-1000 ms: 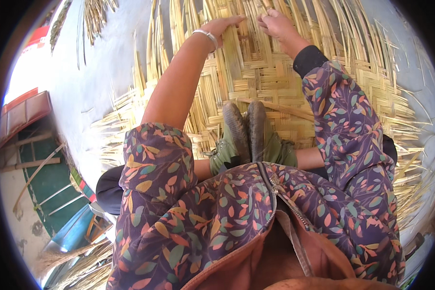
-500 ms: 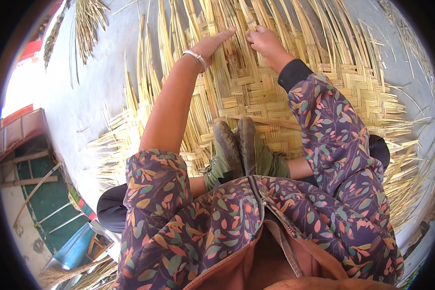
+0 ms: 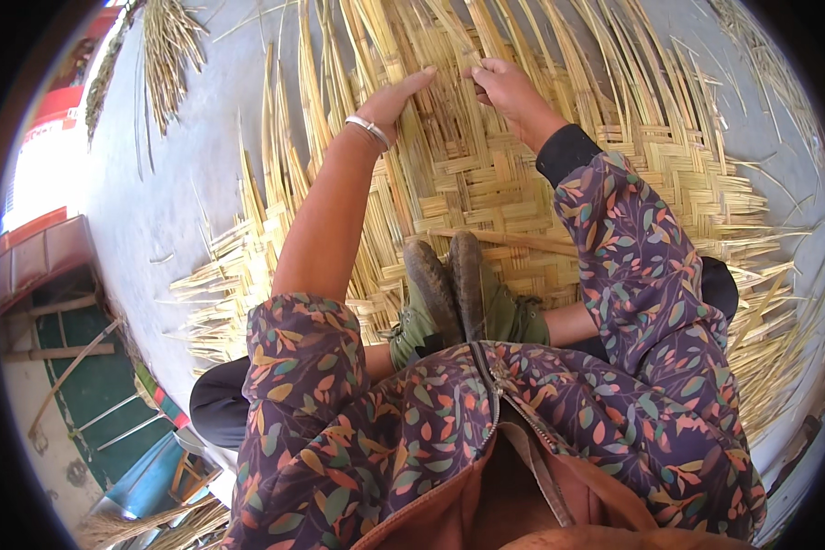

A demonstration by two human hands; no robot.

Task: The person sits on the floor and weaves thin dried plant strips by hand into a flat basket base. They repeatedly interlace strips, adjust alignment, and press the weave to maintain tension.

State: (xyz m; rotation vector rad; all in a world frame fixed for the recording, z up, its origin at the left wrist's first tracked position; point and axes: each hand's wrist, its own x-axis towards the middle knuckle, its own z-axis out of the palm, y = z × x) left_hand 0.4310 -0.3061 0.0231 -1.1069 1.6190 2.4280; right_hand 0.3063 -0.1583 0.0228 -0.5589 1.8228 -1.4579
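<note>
A woven mat (image 3: 495, 183) of flat, straw-coloured split reed strips lies on the ground before me, the strips' long loose ends fanning out at its far side. My left hand (image 3: 392, 101), a pale bangle at its wrist, rests on the unwoven strips left of the middle. Its visible fingers are stretched out toward the right hand; the rest are hard to see. Just across a small gap, my right hand (image 3: 513, 92) is closed in a pinch at the lower end of a reed strip (image 3: 451, 27). My shoes (image 3: 449, 275) stand on the mat's near part.
A bundle of dry stalks (image 3: 170, 55) lies on the grey ground (image 3: 165, 183) at the far left. More loose stalks (image 3: 770, 82) are at the far right. At the lower left are a blue object (image 3: 142, 477), poles and a straw bundle (image 3: 124, 530).
The view has shifted slightly, so the mat and my feet sit a little lower in the picture. Both hands stay over the same strips, the right still pinching.
</note>
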